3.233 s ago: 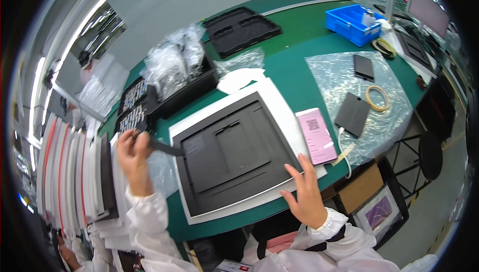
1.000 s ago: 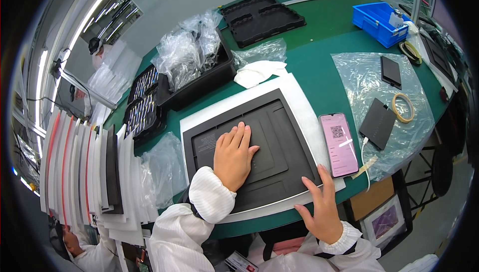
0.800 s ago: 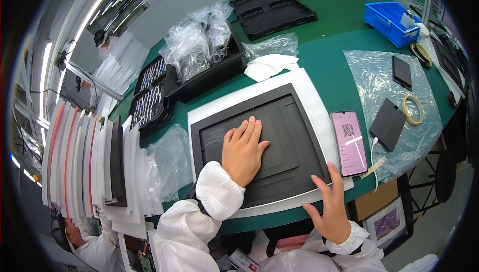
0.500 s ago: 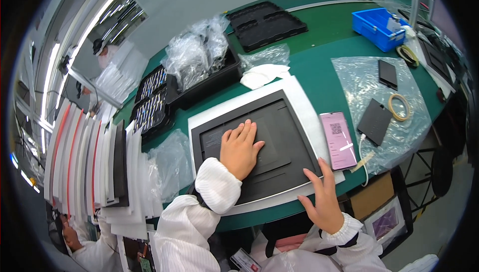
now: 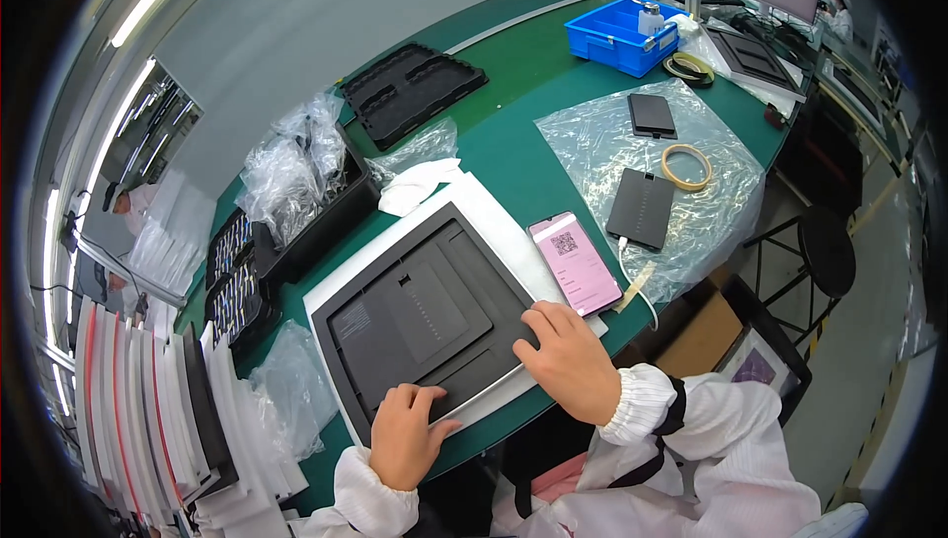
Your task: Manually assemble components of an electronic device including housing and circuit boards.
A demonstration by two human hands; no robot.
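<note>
A black rectangular frame panel (image 5: pixel 464 291) lies flat on a white foam sheet (image 5: pixel 331 286), its recessed middle holding a raised rectangular section. My left hand (image 5: pixel 405 439) rests at the panel's near edge, fingers bent over the rim and thumb held apart. At the near right corner, the curled fingers and thumb of my right hand (image 5: pixel 573 362) close on the rim. Beyond that hand lies a phone (image 5: pixel 576 264) with a pink screen showing a square code.
Clear plastic film (image 5: pixel 726 212) at the right carries a black flat device (image 5: pixel 642 207) with a white cable, a smaller one (image 5: pixel 652 115) and a tape roll (image 5: pixel 686 167). A blue bin (image 5: pixel 617 39) stands behind. Foam sheets (image 5: pixel 148 420) stand at left, near a black tray (image 5: pixel 321 227).
My left hand has left the panel's middle for its near edge, uncovering the recess. My right hand has come onto the right corner. The view has swung to the right.
</note>
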